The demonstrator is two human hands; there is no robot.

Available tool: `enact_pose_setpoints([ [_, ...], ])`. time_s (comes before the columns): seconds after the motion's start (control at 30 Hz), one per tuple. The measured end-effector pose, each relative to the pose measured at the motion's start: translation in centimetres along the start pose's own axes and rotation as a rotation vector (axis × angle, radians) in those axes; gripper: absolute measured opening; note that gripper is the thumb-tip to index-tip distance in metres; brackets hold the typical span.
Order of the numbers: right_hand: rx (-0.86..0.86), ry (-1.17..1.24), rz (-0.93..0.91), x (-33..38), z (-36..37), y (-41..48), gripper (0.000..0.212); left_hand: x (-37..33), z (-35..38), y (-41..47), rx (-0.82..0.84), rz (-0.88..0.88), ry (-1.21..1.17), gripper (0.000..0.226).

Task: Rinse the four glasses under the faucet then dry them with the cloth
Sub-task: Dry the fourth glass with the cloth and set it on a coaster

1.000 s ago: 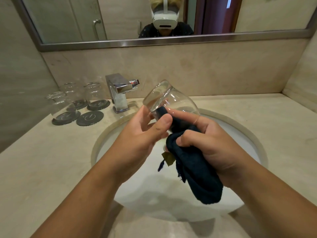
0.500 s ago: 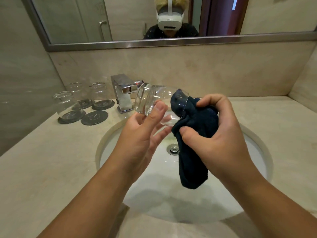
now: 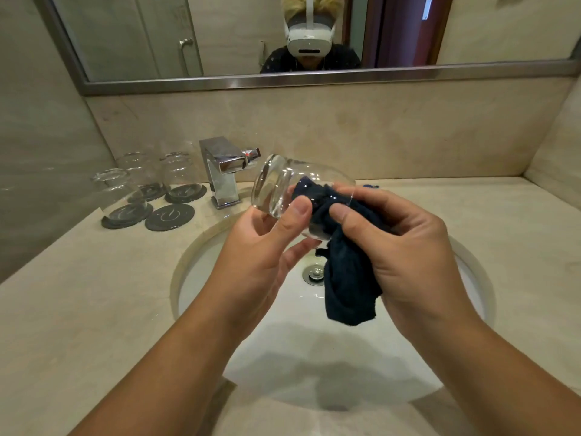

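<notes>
My left hand grips a clear glass lying on its side above the sink, its base toward the faucet. My right hand holds a dark blue cloth, with part of the cloth stuffed into the glass's mouth. The rest of the cloth hangs down over the basin. Three more clear glasses stand upside down on dark round coasters at the left of the chrome faucet.
One dark coaster lies bare beside the glasses. The white round sink with its metal drain sits in a beige stone counter. A wall stands close on the left, a mirror behind.
The glass has tipped from base-up to lying sideways with its base toward the faucet. My right hand has shifted on the cloth, which is pushed deeper into the glass.
</notes>
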State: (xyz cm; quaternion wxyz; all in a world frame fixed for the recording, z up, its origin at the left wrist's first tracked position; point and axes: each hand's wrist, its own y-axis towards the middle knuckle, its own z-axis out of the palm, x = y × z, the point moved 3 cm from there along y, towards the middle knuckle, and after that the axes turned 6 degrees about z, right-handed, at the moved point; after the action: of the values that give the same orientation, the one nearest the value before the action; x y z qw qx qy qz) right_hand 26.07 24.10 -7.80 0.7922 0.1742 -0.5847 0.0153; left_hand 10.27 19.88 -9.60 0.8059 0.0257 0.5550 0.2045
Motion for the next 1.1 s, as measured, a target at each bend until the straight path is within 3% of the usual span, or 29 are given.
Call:
enact_pose_setpoints([
  [0.1,0.055,-0.102,-0.025,0.2,0.1,-0.2,0.018,-0.1,0.0,0.0,0.044,0.05,0.038,0.031],
  [0.2,0.161,-0.261,-0.045,0.5,0.3,-0.2,0.023,-0.4,0.1,-0.1,0.07,0.063,0.066,0.046],
  [0.33,0.391,-0.288,0.004,0.6,0.3,0.0,0.048,-0.6,-0.2,0.2,0.091,0.093,0.166,0.064],
  [0.43,0.41,-0.458,-0.039,0.3,-0.2,0.1,0.064,-0.7,-0.5,0.3,0.102,0.105,0.208,0.09],
  [0.53,0.425,-0.61,-0.06,0.0,-0.2,0.1,0.069,-0.9,-0.5,0.2,0.098,0.127,0.245,0.085],
  [0.7,0.439,-0.493,0.119,0.2,-0.4,0.0,0.064,-0.9,-0.5,0.0,0.101,0.113,0.315,0.092],
  [0.9,0.544,-0.006,0.43,-0.1,0.1,-0.4,0.061,-1.2,-0.5,0.1,0.209,0.106,0.281,0.089],
  [1.1,0.571,0.167,0.463,0.0,0.1,-0.5,0.047,-1.2,-0.4,0.0,0.322,0.1,0.278,0.076],
])
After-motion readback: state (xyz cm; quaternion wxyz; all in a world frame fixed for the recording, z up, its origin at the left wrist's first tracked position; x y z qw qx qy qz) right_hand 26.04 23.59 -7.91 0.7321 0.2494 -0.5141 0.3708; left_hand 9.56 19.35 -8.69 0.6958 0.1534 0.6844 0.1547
